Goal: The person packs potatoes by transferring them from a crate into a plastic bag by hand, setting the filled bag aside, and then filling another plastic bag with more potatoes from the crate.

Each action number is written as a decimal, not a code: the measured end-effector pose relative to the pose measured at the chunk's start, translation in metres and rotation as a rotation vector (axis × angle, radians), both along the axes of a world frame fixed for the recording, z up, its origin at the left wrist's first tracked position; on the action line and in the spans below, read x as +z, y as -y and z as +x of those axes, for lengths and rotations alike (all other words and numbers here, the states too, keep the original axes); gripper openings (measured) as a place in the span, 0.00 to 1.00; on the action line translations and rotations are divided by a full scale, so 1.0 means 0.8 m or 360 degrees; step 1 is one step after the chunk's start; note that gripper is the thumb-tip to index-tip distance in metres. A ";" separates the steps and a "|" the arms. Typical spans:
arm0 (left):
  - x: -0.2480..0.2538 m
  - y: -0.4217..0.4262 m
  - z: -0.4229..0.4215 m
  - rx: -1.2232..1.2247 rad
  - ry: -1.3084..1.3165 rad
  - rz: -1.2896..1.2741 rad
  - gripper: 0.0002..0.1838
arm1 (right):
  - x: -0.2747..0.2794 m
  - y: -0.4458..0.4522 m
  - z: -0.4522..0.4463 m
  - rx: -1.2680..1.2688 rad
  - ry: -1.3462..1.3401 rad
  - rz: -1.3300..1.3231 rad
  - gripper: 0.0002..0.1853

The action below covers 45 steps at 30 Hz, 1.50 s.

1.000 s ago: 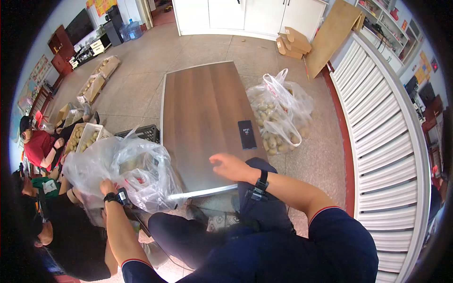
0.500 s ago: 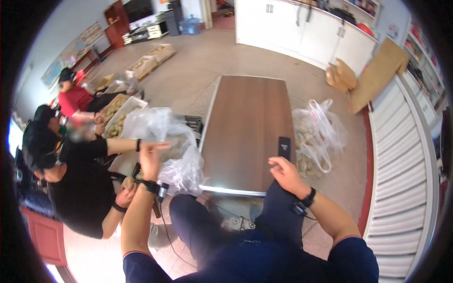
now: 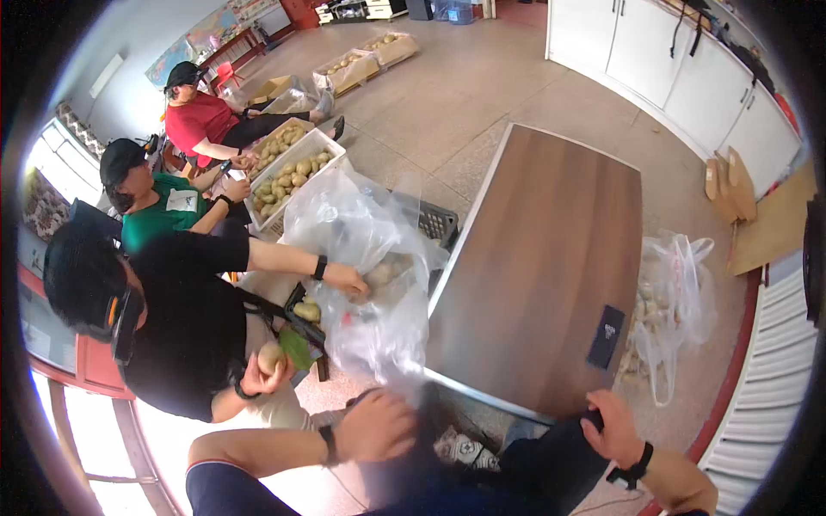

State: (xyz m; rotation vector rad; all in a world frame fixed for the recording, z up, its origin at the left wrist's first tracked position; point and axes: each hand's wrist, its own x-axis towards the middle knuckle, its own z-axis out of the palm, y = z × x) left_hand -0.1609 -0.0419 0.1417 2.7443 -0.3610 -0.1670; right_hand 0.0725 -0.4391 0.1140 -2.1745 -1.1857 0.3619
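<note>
My left hand [image 3: 379, 426] is above my left thigh, smeared by motion, so its fingers are unclear. My right hand [image 3: 615, 426] rests on my right knee with nothing in it, fingers bent over the dark cloth and thumb apart. Just beyond it is the near edge of a brown wood-grain table [image 3: 538, 241]. On the tabletop lies a dark flat rectangular object [image 3: 607, 335] with pale lettering. Left of the table, a clear plastic bag [image 3: 379, 327] holds roundish things, and a co-worker's hand [image 3: 347, 279] reaches into it.
That co-worker's other hand holds round pale-brown produce [image 3: 270, 357] beside something green. Two more people sit further back by crates of similar produce [image 3: 292, 182]. Another filled plastic bag [image 3: 675, 301] stands right of the table. White cabinets [image 3: 645, 52] line the back.
The view has swung left. My left hand has dropped from beside the co-worker's arm to over my thigh. My right hand has stayed near my right knee.
</note>
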 end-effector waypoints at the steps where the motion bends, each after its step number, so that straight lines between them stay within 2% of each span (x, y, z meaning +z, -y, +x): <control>1: 0.005 0.002 0.009 -0.0017 0.0014 -0.0032 0.16 | -0.009 0.003 0.007 -0.0023 0.0046 0.0014 0.26; 3: 0.003 0.006 0.020 0.0013 0.0035 -0.0019 0.13 | -0.016 0.016 0.012 -0.0066 0.0042 0.0019 0.26; 7: 0.003 -0.005 0.051 -0.0016 -0.0092 -0.0118 0.11 | -0.005 0.003 0.021 -0.0173 -0.0307 -0.0097 0.26; 13: -0.001 -0.023 0.070 -0.0159 -0.0349 -0.0287 0.10 | 0.014 -0.008 0.013 -0.0164 -0.0220 -0.0166 0.26; 16: 0.005 -0.027 0.072 -0.0250 -0.0272 -0.0375 0.12 | 0.050 -0.026 0.014 -0.0332 -0.0701 -0.0362 0.26; 21: 0.047 -0.023 0.075 -0.0189 -0.0356 -0.0112 0.11 | 0.059 -0.037 0.004 -0.0392 -0.0355 -0.0282 0.25; 23: 0.056 -0.018 0.066 -0.0048 -0.0366 0.0117 0.11 | 0.069 -0.043 -0.005 -0.0405 -0.0166 -0.0451 0.25; 24: 0.063 -0.013 0.061 0.0003 -0.0509 0.0264 0.10 | 0.078 -0.044 -0.005 -0.0419 -0.0365 -0.0540 0.28; 25: 0.076 -0.011 0.061 0.0009 -0.0480 0.0279 0.10 | 0.090 -0.046 -0.006 -0.0421 -0.0338 -0.0521 0.28; 26: 0.087 -0.003 0.051 0.0147 -0.0686 0.0392 0.11 | 0.106 -0.043 -0.017 -0.0499 -0.0339 -0.0593 0.27; 27: 0.096 0.004 0.043 0.0293 -0.0888 0.0505 0.12 | 0.123 -0.038 -0.028 -0.0574 -0.0337 -0.0662 0.27; 28: 0.074 -0.003 0.019 0.0495 -0.0991 0.0400 0.19 | 0.144 -0.033 -0.035 -0.0648 -0.0325 -0.0558 0.25; 29: 0.127 0.001 0.026 0.0505 -0.0972 0.0407 0.19 | 0.166 -0.022 -0.042 -0.0645 -0.0308 -0.0543 0.25; 31: 0.236 0.010 0.037 0.1753 -0.1135 -0.0093 0.24 | 0.199 0.001 -0.052 -0.0717 -0.0641 -0.0538 0.25; 33: 0.203 -0.024 -0.043 0.1556 -0.1287 -0.0066 0.25 | 0.207 0.040 -0.066 -0.0697 -0.0565 -0.0476 0.26; 35: 0.213 -0.032 -0.091 0.1468 -0.1431 0.0096 0.22 | 0.193 0.091 -0.081 -0.0670 -0.0496 -0.0414 0.26; 37: 0.248 -0.026 -0.112 0.1269 -0.1552 0.0171 0.21 | 0.179 0.144 -0.090 -0.0527 -0.0503 -0.0827 0.29; 38: 0.262 -0.014 -0.129 0.1357 -0.1465 0.0133 0.22 | 0.178 0.158 -0.080 -0.0508 -0.0487 -0.0818 0.29; 39: 0.260 -0.002 -0.128 0.1633 -0.1822 0.0140 0.17 | 0.175 0.171 -0.067 -0.0736 -0.0612 -0.0738 0.28; 40: 0.265 0.012 -0.134 0.1786 -0.1856 0.0062 0.16 | 0.171 0.185 -0.055 -0.0959 -0.0739 -0.0661 0.28; 41: 0.268 0.026 -0.145 0.1936 -0.1894 -0.0023 0.16 | 0.160 0.200 -0.042 -0.0928 -0.0726 -0.0672 0.28; 43: 0.268 0.056 -0.173 0.1827 -0.1769 -0.0095 0.18 | 0.145 0.222 -0.015 -0.0931 -0.0625 -0.0648 0.28; 44: 0.257 0.063 -0.181 0.1700 -0.1620 -0.0136 0.22 | 0.169 0.213 0.004 -0.1005 -0.0640 -0.0775 0.26; 45: 0.237 0.069 -0.182 0.1719 -0.1602 -0.0161 0.22 | 0.179 0.199 0.027 -0.0987 -0.0612 -0.0773 0.26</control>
